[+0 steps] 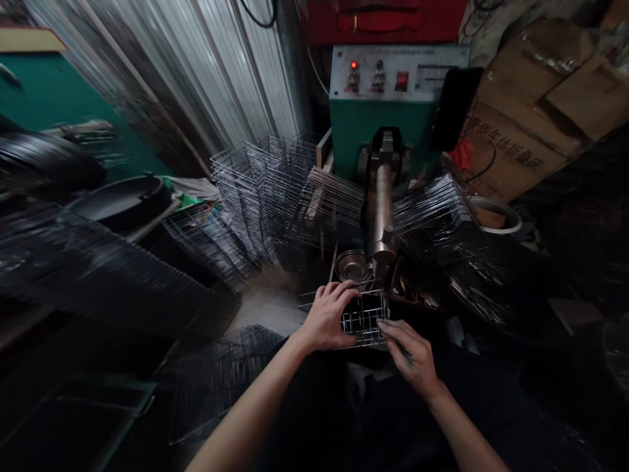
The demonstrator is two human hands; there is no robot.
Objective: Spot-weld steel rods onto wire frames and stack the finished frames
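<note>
A small wire grid piece (366, 321) lies between my hands, just below the metal arm (384, 210) of a green machine (383, 118). My left hand (331, 318) grips the grid at its left side, thumb along the lower edge and fingers over the upper edge. At the grid's right end, my right hand (409, 351) has its fingers pinched together at the wire edge. The far edge of the grid reaches close to the tip under the metal arm; whether they touch is not clear.
Stacked wire panels (255, 196) stand left of the machine, and more wire pieces (432, 206) are piled right of it. A round metal dish (352, 265) sits below the arm. Cardboard boxes (521, 131) are at the back right, a black basin (122, 203) at the left.
</note>
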